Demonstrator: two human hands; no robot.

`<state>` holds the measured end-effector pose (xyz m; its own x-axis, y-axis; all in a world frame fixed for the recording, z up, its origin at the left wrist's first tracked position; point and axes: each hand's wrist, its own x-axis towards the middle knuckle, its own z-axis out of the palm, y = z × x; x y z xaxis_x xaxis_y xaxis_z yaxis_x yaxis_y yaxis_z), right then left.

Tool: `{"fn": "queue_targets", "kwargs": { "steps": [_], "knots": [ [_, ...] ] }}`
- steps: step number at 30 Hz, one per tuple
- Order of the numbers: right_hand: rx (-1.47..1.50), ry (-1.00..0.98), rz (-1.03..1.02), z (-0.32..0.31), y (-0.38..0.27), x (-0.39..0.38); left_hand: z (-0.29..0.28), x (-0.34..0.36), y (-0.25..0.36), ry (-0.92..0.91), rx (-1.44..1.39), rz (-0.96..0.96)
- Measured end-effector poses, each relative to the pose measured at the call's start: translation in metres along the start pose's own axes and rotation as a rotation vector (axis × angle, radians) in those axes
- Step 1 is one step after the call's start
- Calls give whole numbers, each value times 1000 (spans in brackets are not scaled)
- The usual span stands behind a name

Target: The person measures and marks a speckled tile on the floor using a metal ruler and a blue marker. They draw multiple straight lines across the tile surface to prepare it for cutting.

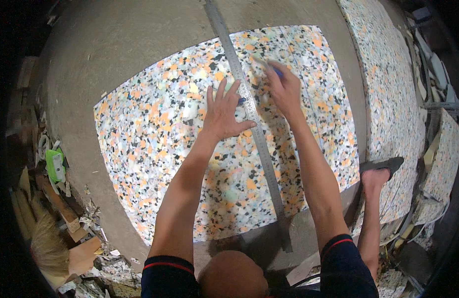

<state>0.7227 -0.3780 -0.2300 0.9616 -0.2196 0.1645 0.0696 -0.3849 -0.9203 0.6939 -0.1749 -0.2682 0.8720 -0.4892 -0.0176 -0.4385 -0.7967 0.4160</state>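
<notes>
The left hand (223,111) lies flat with fingers spread, its thumb across a long metal ruler (262,144) and its fingertips at the ruler's left edge, gripping nothing. Right of the ruler, the right hand (285,89) is closed around a blue-handled tool (275,71); its pale tip is blurred, so its exact kind is hard to tell. Both hands are over a speckled foam sheet (155,129), whose lower edge is partly hidden by the forearms. The sheet is flat, four-cornered and mottled white, orange and black. It rests on a dull grey floor (125,44); at right, another speckled slab (388,94) runs out past the top.
</notes>
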Motion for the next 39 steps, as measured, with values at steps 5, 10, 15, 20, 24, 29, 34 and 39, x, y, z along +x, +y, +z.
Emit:
{"fn": "queue_targets", "kwargs": {
  "steps": [5,10,15,20,24,29,34,39],
  "knots": [
    [-46,-5,-161,65,25,80,8,-1,-4,40,-24,20],
    [-137,-54,-200,82,27,89,8,-5,-10,71,-31,26],
    [-175,-90,-288,80,34,98,16,-1,-10,131,-32,68],
    [-371,-227,-220,51,16,66,13,-2,-10,90,-30,50],
    [-411,-284,-276,9,4,-1,9,-3,-11,69,34,29],
    [-337,-301,-135,-51,2,-127,32,2,-16,93,192,49],
    [-360,-309,-147,-101,-17,-241,44,2,-36,319,141,191],
    [-422,-382,82,-149,-38,-337,14,2,-7,135,83,60]
  ]
}}
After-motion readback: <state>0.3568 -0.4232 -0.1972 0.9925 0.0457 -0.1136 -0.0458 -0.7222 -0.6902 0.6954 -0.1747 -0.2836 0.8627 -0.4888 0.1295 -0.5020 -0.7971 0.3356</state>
